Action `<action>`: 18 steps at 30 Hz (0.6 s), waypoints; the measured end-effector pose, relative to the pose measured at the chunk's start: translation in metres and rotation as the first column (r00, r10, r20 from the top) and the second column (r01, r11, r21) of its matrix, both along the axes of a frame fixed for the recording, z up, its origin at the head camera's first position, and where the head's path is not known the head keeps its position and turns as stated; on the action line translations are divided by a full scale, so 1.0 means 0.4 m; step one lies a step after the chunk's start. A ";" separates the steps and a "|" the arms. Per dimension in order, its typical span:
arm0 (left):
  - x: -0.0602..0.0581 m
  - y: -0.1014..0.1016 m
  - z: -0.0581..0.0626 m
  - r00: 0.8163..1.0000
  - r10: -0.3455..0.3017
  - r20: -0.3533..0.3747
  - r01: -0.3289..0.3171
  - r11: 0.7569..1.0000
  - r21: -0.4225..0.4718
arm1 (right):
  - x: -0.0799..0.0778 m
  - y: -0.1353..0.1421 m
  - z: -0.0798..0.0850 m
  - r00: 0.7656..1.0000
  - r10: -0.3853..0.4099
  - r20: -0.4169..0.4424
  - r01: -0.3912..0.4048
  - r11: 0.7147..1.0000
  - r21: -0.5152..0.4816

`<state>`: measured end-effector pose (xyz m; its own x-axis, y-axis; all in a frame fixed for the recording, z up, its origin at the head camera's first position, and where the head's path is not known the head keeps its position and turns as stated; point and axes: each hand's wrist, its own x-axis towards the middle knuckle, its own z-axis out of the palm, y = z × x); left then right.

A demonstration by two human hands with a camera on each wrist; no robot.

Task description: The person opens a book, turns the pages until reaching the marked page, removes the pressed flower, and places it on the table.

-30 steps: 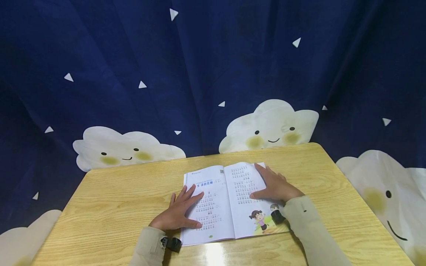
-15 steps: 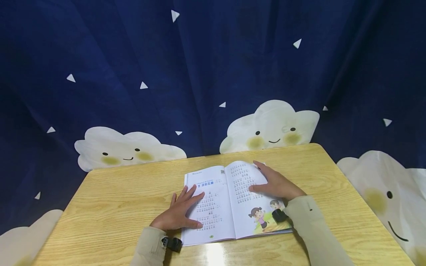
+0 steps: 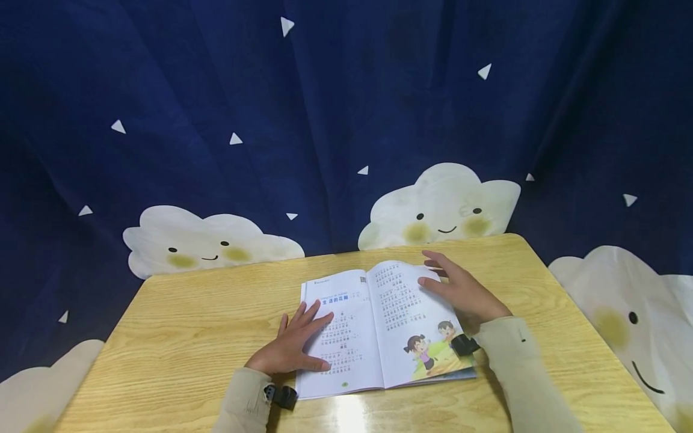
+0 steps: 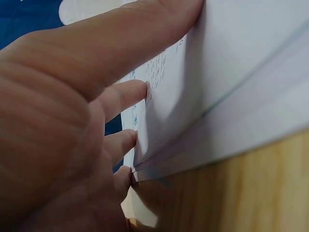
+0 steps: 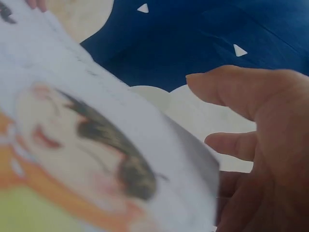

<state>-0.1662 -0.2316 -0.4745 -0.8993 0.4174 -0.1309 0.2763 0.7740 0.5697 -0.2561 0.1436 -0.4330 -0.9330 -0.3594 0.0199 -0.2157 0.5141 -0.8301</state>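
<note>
An open book (image 3: 361, 352) with printed text lies on the table. My left hand (image 3: 291, 347) rests on its left page, fingers spread. In the left wrist view the fingertips of this hand (image 4: 72, 111) meet the white page (image 4: 236, 43). The right page (image 3: 397, 346), with a drawing of two children at the bottom, bows upward, its right side raised off the pages beneath. My right hand (image 3: 470, 296) is at that page's outer edge, thumb and fingers apart. In the right wrist view the lower fingers of the hand (image 5: 277, 135) sit at the edge of the lifted page (image 5: 145, 104).
The light wooden table (image 3: 200, 343) extends to both sides of the book. Behind it hangs a dark blue curtain (image 3: 325, 108) with white triangles and smiling clouds (image 3: 446, 207). A small black device (image 3: 284, 397) is strapped at the left wrist, another (image 3: 464, 344) at the right.
My right hand has moved outward to the right and slightly up, off the page's face to its edge. The right page has risen and curved more. The left hand stays put.
</note>
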 end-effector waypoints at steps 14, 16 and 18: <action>0.000 -0.002 0.000 1.000 -0.004 0.004 0.004 1.000 0.003 | -0.002 0.037 0.018 0.993 0.116 -0.032 -0.119 0.979 -0.165; 0.000 -0.001 -0.003 1.000 0.001 0.008 -0.001 1.000 -0.001 | -0.001 0.038 0.017 0.991 0.127 -0.040 -0.132 0.978 -0.164; 0.000 -0.001 -0.004 1.000 0.007 0.013 -0.007 1.000 -0.010 | -0.001 0.037 0.014 0.989 0.139 -0.045 -0.145 0.975 -0.165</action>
<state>-0.1661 -0.2322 -0.4761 -0.9002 0.4101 -0.1466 0.2638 0.7813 0.5657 -0.2566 0.1582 -0.4272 -0.8704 -0.4773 0.1207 -0.3049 0.3302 -0.8933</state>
